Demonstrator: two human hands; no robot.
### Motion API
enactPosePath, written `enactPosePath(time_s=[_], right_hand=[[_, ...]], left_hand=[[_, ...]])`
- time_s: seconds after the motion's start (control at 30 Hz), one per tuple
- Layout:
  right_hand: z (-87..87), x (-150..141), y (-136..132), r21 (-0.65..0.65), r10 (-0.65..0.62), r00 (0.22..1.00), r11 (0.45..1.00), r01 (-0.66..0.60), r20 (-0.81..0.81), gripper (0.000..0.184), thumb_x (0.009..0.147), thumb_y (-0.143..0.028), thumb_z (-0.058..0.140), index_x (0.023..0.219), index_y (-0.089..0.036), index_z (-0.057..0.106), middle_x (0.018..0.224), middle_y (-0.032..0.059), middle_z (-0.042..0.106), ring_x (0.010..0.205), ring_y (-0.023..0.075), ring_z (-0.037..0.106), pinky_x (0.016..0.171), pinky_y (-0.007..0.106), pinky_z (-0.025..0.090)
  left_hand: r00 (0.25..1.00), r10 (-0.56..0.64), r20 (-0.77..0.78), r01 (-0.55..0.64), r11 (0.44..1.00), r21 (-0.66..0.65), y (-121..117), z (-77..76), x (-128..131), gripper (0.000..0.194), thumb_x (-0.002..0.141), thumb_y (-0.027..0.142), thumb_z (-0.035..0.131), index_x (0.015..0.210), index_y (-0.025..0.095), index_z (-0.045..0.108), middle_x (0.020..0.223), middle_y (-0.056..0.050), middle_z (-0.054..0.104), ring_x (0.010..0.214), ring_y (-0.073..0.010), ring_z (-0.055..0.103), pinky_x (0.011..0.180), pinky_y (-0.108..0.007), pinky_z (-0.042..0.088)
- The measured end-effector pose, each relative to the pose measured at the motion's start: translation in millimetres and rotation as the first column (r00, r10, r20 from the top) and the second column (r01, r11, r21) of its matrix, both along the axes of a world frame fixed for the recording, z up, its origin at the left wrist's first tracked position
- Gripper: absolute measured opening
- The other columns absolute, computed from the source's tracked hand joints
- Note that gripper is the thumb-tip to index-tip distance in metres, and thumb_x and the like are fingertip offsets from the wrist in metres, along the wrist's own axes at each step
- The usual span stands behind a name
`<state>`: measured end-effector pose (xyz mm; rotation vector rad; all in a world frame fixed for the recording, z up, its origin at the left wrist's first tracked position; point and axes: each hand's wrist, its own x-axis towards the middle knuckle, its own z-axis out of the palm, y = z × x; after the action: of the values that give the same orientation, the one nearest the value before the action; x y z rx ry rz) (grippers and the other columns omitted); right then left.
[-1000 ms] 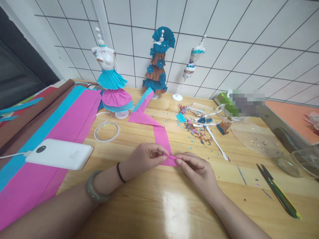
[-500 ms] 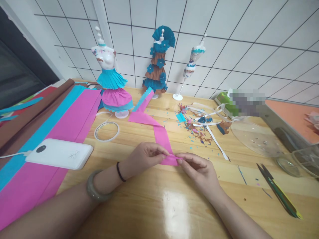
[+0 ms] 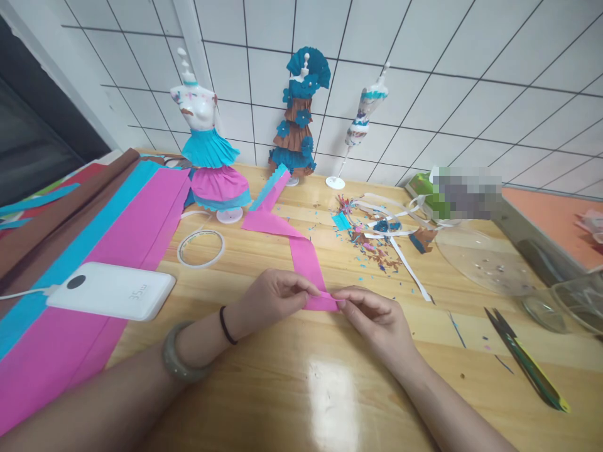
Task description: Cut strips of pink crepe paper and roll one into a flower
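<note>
A long pink crepe paper strip (image 3: 305, 260) with a blue edge at its far end lies folded and twisted across the wooden table. My left hand (image 3: 277, 295) pinches the near end of it between thumb and fingertips. Close by on the right, my right hand (image 3: 377, 314) pinches the same end, and a small fold stands up between both hands. Behind the strip stands a mini dress form (image 3: 200, 110) in a blue and pink ruffled paper skirt. Next to it is another form in a teal and brown paper dress (image 3: 300, 119).
A tape roll (image 3: 180, 251) and a white power bank (image 3: 113, 290) lie to the left, near layered paper sheets (image 3: 101, 251). Right of the strip are paper scraps (image 3: 377, 248), a clear plate (image 3: 490, 263) and thread snips (image 3: 527, 361). A bare dress form (image 3: 366, 116) stands behind.
Both hands stay at the strip's near end with almost no movement. The whole view has shifted very slightly.
</note>
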<state>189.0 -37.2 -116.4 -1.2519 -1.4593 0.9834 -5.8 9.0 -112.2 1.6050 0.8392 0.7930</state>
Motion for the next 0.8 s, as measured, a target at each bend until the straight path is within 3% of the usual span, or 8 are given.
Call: enactPosePath(time_s=[0.53,0.8], right_hand=[[2.8,-1,0,0.007,-0.008,1.000,1.000,0.008,0.002,0.010,0.074,-0.026,0.064,0.080,-0.024,0.073,0.082,0.0044,0.073,0.075,0.0171,0.067,0.069,0.027,0.055],[8.7,1,-1,0.000,0.045,0.999,0.999,-0.045,-0.003,0.013,0.076,-0.025,0.061,0.083,-0.025,0.072,0.086,0.0046,0.072,0.080,0.0173,0.067,0.072,0.027,0.054]], left_hand=[[0.999,-0.005,0.036,0.006,0.999,-0.037,1,-3.1,0,0.019,0.076,0.016,0.053,0.086,0.013,0.068,0.070,-0.003,0.063,0.066,-0.0116,0.054,0.060,-0.022,0.043],[0.998,-0.018,0.057,0.021,0.999,-0.049,0,9.0,-1,0.018,0.076,0.018,0.052,0.083,0.012,0.067,0.067,-0.002,0.061,0.064,-0.0110,0.054,0.061,-0.021,0.043]])
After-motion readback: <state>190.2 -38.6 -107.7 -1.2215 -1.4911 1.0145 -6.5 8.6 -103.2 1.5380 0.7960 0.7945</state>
